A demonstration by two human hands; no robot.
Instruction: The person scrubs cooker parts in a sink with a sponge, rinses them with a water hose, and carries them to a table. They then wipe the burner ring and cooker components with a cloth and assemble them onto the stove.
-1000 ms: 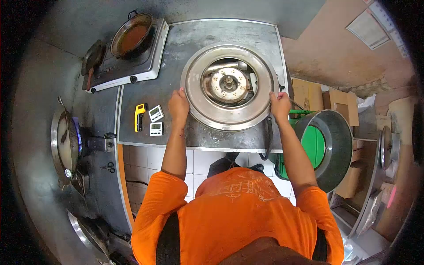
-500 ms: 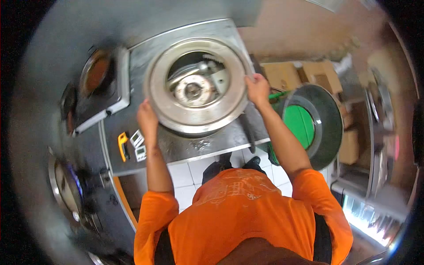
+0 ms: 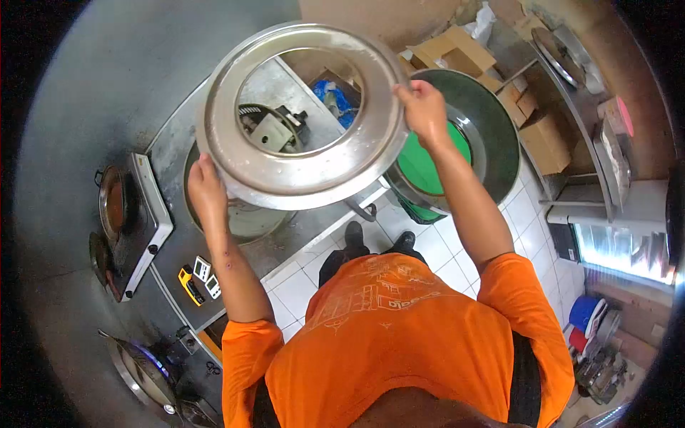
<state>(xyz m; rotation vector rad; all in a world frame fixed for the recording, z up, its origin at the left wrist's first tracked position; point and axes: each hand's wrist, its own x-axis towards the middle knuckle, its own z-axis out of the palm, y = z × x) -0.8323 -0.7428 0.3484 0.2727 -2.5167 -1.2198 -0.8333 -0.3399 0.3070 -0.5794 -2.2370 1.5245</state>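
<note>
A wide ring-shaped metal lid (image 3: pixel 303 175) with a large round hole is held up in front of me, tilted. My left hand (image 3: pixel 207 189) grips its lower left rim. On the right rim, the fingers of my right hand (image 3: pixel 426 110) are closed. Under the lid, a round metal pot (image 3: pixel 251 225) stands on the counter (image 3: pixel 285 246), mostly hidden. Through the hole I see a pale mechanical part (image 3: pixel 272 134) and the counter behind it.
Right of the counter stands a large dark tub (image 3: pixel 496 128) with a green bottom (image 3: pixel 417 167). A yellow thermometer gun (image 3: pixel 190 287) and small white devices (image 3: pixel 203 269) lie left. Further left is a white-edged stove (image 3: pixel 153 214). Cardboard boxes (image 3: pixel 453 50) and a shelf (image 3: pixel 589 135) stand right.
The lid has come up off the pot and moved right in both hands, leaving part of the pot uncovered. My view has turned to the right.
</note>
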